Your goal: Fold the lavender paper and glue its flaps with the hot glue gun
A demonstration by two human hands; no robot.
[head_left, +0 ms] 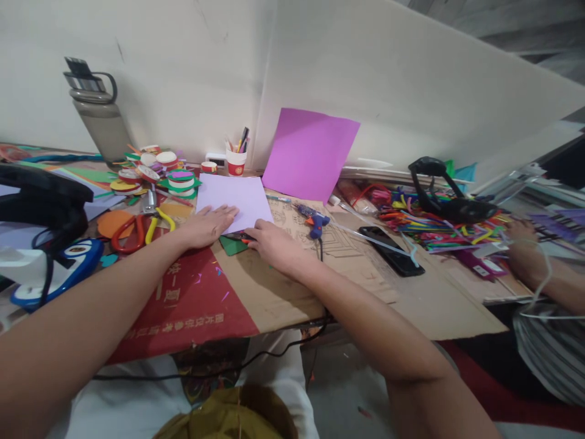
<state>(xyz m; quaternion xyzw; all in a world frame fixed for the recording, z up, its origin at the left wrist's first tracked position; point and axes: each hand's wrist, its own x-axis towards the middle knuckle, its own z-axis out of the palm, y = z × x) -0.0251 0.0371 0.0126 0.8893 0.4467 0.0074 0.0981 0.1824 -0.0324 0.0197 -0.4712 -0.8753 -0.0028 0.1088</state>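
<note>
My left hand (209, 225) lies flat with its fingers spread on a light purple sheet (235, 194), over its lower left part. At the sheet's lower right edge, my right hand (273, 244) is closed round a small tool with orange and black parts (245, 239), perhaps a pen or cutter; its shape is mostly hidden. A piece of green paper (232, 246) shows beneath the sheet's lower edge. Cardboard (274, 292) with a red printed part lies under both hands.
Red-handled pliers (129, 236), yellow-handled pliers (159, 224) and paper-cup pieces stand left. A bright purple sheet (311, 149) leans on the wall. Rightward lie a glue gun (316, 224), a phone (392, 251), pipe cleaners and another person's hand (523, 244). A bottle (103, 122) stands back left.
</note>
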